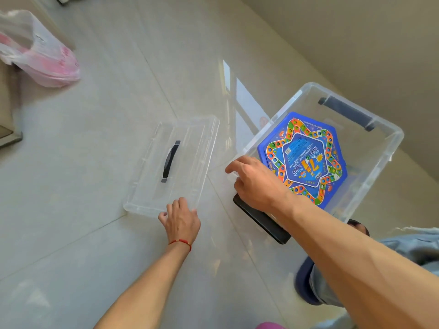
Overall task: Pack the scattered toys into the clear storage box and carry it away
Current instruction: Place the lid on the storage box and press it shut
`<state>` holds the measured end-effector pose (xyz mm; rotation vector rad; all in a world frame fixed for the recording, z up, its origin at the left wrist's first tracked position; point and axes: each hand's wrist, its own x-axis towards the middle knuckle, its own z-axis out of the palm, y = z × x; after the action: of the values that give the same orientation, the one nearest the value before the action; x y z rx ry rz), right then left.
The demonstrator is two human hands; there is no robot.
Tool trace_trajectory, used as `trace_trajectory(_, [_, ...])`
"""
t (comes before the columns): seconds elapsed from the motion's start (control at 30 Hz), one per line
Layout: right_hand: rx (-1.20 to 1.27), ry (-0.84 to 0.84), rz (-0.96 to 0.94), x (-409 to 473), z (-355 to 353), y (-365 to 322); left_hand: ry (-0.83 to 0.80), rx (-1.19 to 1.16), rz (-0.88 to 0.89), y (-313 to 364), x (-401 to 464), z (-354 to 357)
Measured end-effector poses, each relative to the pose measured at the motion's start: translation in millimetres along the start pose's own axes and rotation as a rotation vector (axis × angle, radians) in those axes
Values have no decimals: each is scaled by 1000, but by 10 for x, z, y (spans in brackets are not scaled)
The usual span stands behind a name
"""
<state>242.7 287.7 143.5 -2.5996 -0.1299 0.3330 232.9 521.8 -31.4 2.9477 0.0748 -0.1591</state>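
Clear plastic box is sitting open on the tiled floor, with a blue hexagonal board game lying flat inside it. The matching lid is lying flat on the floor just left of the box, its dark handle facing up and its long axis running away from the person. The left hand is gripping the lid's near short edge, fingers curled over the rim. The right hand is resting on the box's near-left rim beside a black latch, fingers loosely bent; whether it is clamping the rim cannot be told. The lid is probably going on next: the box is lying to the right of the left hand's grip, so the lid needs swinging rightward. A pink plastic bag is lying well apart, far left.
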Motion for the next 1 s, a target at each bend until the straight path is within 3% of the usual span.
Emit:
trace_trajectory(0.2, [113, 159, 161, -26, -457, 76, 227, -323, 133, 346, 267, -961])
trace_trajectory(0.37, [193, 262, 375, -161, -1143, 306, 301, -272, 456, 983, -118, -1461])
trace_trajectory(0.5, [180, 274, 542, -476, -1578, 697, 327, -200, 634, 1608, -537, -1449])
trace_trajectory(0.67, [277, 309, 717, -908, -1690, 1103, 252, -114, 786, 2148, -1025, -1114])
trace_trajectory(0.83, [275, 301, 792, -1233, -1602, 1378, 116, -4, 920, 2201, -1234, -770])
trace_trajectory(1.0, [212, 256, 781, -1371, -1553, 1596, 40, -153, 1070, 2285, -1004, -836])
